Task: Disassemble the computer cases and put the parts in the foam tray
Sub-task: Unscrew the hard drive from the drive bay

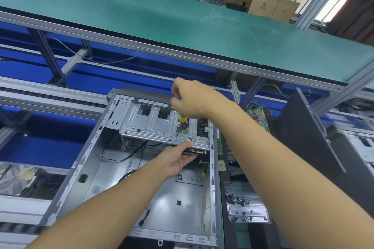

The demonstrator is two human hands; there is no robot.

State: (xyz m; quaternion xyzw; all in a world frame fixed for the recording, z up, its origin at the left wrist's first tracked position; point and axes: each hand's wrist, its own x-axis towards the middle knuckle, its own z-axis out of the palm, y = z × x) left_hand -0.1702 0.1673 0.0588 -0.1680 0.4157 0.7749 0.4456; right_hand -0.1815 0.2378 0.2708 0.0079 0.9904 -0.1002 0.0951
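The screwdriver (pixel 179 120) handle is mostly hidden inside the right hand (pixel 190 100).

Right hand (pixel 189 99) gripped screwdriver (pixel 180 124), tip on drive cage (pixel 153 123) of open computer case (pixel 129 170). Left hand (pixel 178 156) held drive (pixel 195 151) under cage. Screws in tray (pixel 245 204) beside case.
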